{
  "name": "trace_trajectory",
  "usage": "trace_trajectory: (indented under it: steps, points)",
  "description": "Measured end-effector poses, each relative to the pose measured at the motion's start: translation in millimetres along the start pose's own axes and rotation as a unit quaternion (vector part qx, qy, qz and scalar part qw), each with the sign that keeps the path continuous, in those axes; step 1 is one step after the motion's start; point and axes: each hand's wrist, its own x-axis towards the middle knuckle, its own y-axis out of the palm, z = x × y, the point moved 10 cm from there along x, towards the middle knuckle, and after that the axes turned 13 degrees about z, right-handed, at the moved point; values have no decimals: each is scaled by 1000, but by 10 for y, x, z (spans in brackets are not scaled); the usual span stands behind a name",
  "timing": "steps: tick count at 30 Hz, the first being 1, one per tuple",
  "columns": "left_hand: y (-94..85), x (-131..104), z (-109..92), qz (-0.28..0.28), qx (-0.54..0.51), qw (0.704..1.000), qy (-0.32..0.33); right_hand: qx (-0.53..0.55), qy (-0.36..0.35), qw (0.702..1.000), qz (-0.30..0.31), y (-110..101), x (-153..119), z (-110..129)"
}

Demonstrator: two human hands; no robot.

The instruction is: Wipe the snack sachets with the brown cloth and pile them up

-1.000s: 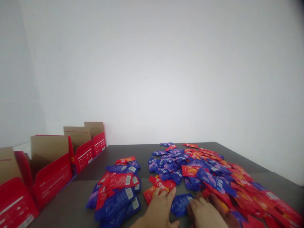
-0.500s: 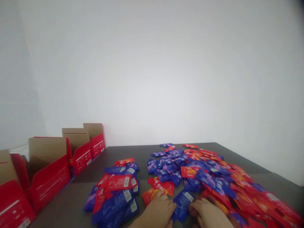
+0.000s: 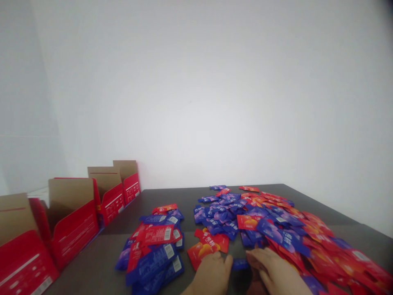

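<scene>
Near the front edge of the view, a blue snack packet [image 3: 240,264] spans the gap between my two hands, seen as a narrow strip. My left hand [image 3: 213,272] has its thumb and fingers closed at the packet's left end. At the other end, my right hand [image 3: 272,268] is closed on it, its fingertips partly hidden. Just beyond my left hand lie red packets [image 3: 208,245] with orange pictures. A large mixed pile of red and blue packets [image 3: 285,237] spreads beside and behind my right hand.
Left of my hands is a smaller heap of red and blue packets [image 3: 156,250], several with barcodes up. A row of open red cardboard boxes [image 3: 75,229] lines the left side of the dark table [image 3: 110,246]. A white wall [image 3: 190,102] stands behind.
The blue packet lay flat with its barcode showing; now it is tilted between my hands and looks much narrower. The whole view has shifted slightly left.
</scene>
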Motion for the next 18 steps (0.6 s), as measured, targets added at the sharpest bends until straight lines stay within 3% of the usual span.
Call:
trace_trajectory:
  steps: [4, 6, 8, 11, 13, 18]
  points:
    - [-93, 4, 193, -66, -187, 980, 13, 0, -19, 1000, -9, -97, -18, -52]
    - [5, 66, 275, -33, -327, 945, 13, -11, -28, 1000, -5, -72, -10, -25]
    - [62, 86, 298, -5, -384, 923, 9, -35, -40, 998, 19, 51, 22, 44]
    - [-168, -67, 327, -77, -263, 962, -3, -64, -38, 996, 58, 322, 101, 104]
    - [-283, -202, 315, -100, -156, 983, -13, -82, -13, 995, 50, 435, 150, 63]
    - [-117, -244, 371, -19, -88, 995, -37, -155, 46, 987, 7, 500, 185, -93]
